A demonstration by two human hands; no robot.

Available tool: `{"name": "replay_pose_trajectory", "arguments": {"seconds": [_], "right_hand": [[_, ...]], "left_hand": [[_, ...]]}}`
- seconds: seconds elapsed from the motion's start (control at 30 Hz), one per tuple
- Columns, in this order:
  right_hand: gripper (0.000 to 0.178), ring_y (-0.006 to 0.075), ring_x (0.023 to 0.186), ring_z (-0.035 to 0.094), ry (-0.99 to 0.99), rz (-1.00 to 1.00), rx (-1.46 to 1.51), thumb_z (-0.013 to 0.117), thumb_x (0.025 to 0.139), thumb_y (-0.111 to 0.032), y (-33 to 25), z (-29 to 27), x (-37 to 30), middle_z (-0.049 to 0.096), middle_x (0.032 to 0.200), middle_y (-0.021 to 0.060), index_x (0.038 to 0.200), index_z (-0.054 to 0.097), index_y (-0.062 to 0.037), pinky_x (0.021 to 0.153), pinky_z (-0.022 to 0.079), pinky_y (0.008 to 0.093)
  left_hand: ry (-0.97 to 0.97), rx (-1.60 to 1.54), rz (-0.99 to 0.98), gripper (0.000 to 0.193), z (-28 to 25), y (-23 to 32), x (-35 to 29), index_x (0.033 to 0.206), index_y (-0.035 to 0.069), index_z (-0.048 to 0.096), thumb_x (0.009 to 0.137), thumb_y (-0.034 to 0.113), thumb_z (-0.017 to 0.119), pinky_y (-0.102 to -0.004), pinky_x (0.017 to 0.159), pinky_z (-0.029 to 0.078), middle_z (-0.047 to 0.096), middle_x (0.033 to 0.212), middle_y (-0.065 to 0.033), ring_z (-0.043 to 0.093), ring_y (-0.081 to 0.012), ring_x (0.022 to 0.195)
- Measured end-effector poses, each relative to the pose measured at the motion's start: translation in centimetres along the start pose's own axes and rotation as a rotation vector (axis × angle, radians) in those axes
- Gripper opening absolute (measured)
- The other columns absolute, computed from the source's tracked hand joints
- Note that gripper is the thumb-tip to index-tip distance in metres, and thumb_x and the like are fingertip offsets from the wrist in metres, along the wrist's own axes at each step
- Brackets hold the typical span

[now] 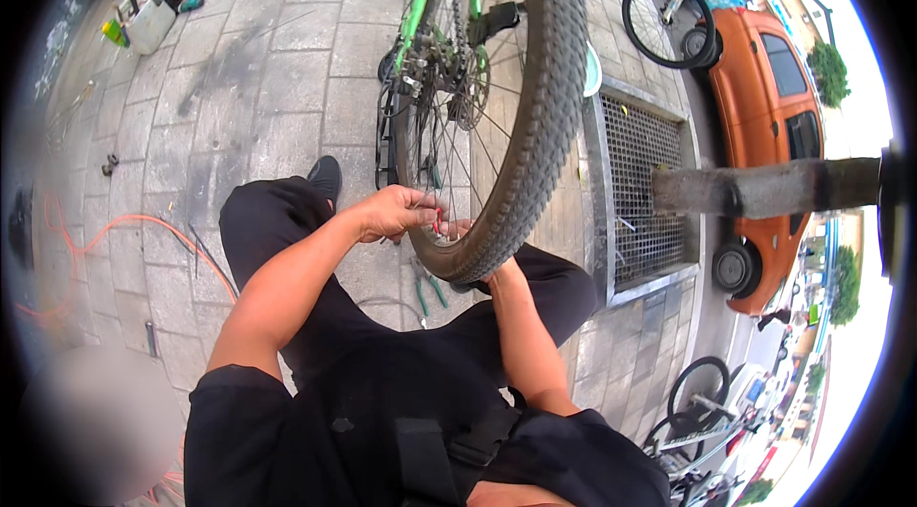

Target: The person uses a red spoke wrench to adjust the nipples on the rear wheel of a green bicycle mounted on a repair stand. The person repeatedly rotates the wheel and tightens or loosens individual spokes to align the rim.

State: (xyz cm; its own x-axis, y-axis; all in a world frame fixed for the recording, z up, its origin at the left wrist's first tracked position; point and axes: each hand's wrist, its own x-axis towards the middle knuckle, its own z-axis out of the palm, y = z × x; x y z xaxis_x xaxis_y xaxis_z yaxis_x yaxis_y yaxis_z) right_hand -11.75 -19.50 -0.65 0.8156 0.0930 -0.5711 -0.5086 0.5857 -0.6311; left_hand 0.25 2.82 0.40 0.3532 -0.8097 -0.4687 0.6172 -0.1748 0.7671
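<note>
A bicycle wheel (549, 116) with a knobby black tyre stands upright before me, attached to a green bicycle frame (417, 6). At the lower rim, my left hand (394, 212) is closed in a pinch on a small red tool (439, 220) beside the spokes. My right hand (457, 228) reaches round the tyre from the right; its fingers show inside the rim, close to the red tool. The tyre hides most of that hand. Spokes, a brake disc (470, 98) and a chain (457, 6) are visible higher up. Green-handled pliers (430, 291) lie on the ground between my legs.
An orange hose (143, 219) runs over the paving at left. A white container (145, 22) with tools stands at far left. Right of the wheel are a metal grate (645, 187) and a post (764, 190). Beyond are an orange car (764, 125) and parked bicycles (702, 397).
</note>
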Motion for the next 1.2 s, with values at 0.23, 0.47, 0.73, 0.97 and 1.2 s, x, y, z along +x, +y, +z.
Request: {"name": "replay_pose_trajectory", "arguments": {"seconds": [0.23, 0.47, 0.73, 0.97, 1.2], "right_hand": [[0.025, 0.0101, 0.086, 0.068, -0.005, -0.016, -0.260, 0.073, 0.097, -0.015, -0.2, 0.9, -0.8, 0.072, 0.098, 0.0045, 0.114, 0.070, 0.0020, 0.075, 0.054, 0.0238], [0.030, 0.0087, 0.088, 0.069, -0.139, -0.009, -0.061, 0.070, 0.100, -0.022, 1.1, -0.6, 0.5, 0.073, 0.101, 0.0028, 0.118, 0.066, 0.0011, 0.074, 0.056, 0.0238], [0.029, 0.0170, 0.108, 0.066, -0.017, -0.041, -0.127, 0.049, 0.108, -0.022, 3.8, -0.9, 0.4, 0.066, 0.124, 0.0090, 0.126, 0.060, -0.0020, 0.096, 0.054, 0.0324], [0.017, 0.0133, 0.082, 0.067, -0.014, 0.029, 0.026, 0.068, 0.099, -0.019, 0.2, 3.6, -2.1, 0.072, 0.094, 0.0044, 0.105, 0.070, -0.0031, 0.076, 0.057, 0.0276], [0.016, 0.0161, 0.087, 0.069, -0.041, 0.012, 0.107, 0.073, 0.095, -0.011, -0.5, 3.2, -1.9, 0.072, 0.101, 0.0080, 0.106, 0.069, -0.0002, 0.078, 0.058, 0.0305]], "left_hand": [[0.221, 0.383, 0.204, 0.021, 1.0, -1.1, 1.7, 0.098, 0.000, 0.077, 0.092, 0.020, 0.075, -0.0315, 0.081, 0.054, 0.076, 0.086, -0.0059, 0.068, -0.0121, 0.082], [0.588, 0.708, 0.082, 0.041, 3.9, -0.2, 2.3, 0.082, -0.002, 0.074, 0.082, 0.040, 0.076, -0.0443, 0.075, 0.057, 0.073, 0.085, -0.0240, 0.074, -0.0378, 0.083], [0.475, 0.619, 0.302, 0.032, 2.5, -2.1, 2.6, 0.089, -0.001, 0.072, 0.092, 0.031, 0.073, -0.0402, 0.065, 0.053, 0.070, 0.075, -0.0130, 0.066, -0.0210, 0.068], [-0.124, -0.309, 0.024, 0.043, 0.6, -2.1, -0.5, 0.144, 0.016, 0.059, 0.104, 0.031, 0.064, -0.0240, 0.046, 0.025, 0.039, 0.060, 0.0090, 0.027, -0.0047, 0.047], [-0.117, -0.359, 0.081, 0.050, 0.7, -3.0, 0.5, 0.139, 0.014, 0.063, 0.096, 0.036, 0.073, -0.0216, 0.045, 0.026, 0.059, 0.077, 0.0092, 0.030, -0.0032, 0.049]]}}
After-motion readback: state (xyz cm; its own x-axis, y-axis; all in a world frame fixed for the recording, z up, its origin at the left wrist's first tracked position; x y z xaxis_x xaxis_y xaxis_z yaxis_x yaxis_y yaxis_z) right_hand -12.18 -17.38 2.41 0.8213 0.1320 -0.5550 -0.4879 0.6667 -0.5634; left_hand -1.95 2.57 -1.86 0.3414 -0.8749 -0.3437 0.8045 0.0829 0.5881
